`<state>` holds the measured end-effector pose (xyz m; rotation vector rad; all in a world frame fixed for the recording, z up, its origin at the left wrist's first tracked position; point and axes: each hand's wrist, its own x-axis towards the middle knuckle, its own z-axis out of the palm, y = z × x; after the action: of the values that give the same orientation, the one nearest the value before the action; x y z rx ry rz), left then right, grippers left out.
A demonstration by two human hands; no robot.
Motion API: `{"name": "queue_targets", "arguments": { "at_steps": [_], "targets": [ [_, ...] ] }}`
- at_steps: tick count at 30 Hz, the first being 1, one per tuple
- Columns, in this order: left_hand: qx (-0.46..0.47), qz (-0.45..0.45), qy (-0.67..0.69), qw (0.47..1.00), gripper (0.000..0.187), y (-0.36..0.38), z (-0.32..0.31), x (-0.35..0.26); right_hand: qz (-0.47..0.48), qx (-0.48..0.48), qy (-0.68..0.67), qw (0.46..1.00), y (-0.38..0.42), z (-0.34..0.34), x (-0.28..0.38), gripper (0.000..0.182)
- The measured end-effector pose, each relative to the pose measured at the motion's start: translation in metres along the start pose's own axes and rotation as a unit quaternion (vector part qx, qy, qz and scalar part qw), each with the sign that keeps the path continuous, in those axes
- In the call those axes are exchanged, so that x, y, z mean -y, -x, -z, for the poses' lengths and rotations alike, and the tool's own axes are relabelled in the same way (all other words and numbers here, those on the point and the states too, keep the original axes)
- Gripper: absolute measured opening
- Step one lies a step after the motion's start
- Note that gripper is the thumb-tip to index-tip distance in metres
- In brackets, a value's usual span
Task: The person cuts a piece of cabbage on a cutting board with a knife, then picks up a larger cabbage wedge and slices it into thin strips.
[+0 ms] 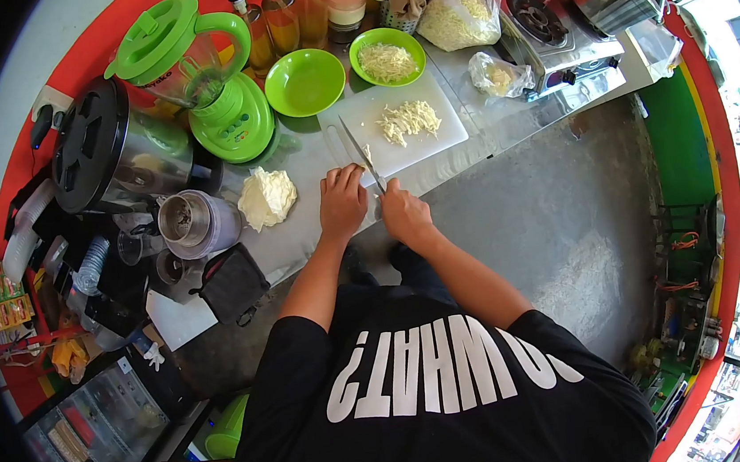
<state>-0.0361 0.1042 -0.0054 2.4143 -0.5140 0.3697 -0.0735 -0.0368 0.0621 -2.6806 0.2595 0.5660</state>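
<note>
A white cutting board (pixel 446 139) lies on the metal counter, with a pile of pale shredded food (pixel 410 122) on it. My right hand (pixel 406 212) is wrapped round the handle of a knife (pixel 364 156), whose blade points away from me over the board's left part. At the board's near left corner, my left hand (pixel 344 200) has its fingers bent together beside the blade; what they hold, if anything, is too small to tell. Small pale pieces lie next to the blade. Behind the board, a green bowl (pixel 387 57) holds more shreds.
Left of the board are an empty green bowl (pixel 305 82), a green blender (pixel 230 120), a pale crumpled lump (pixel 267 198) and a steel-topped grinder (pixel 200 222). A bag of shreds (pixel 462 14), a small bag (pixel 498 74) and a stove (pixel 560 26) stand at the back right.
</note>
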Motion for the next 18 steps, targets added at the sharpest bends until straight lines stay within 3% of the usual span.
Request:
{"name": "queue_targets", "arguments": {
  "at_steps": [8,18],
  "targets": [
    [-0.017,-0.003,0.010,1.000,0.030,0.000,-0.003,0.004,0.004,-0.029,0.027,0.999,-0.010,-0.022,-0.009,0.026],
    [-0.035,0.024,0.047,0.998,0.018,-0.020,-0.003,0.013,0.017,0.035,0.038,0.999,-0.016,0.027,-0.004,0.032]
  ]
}}
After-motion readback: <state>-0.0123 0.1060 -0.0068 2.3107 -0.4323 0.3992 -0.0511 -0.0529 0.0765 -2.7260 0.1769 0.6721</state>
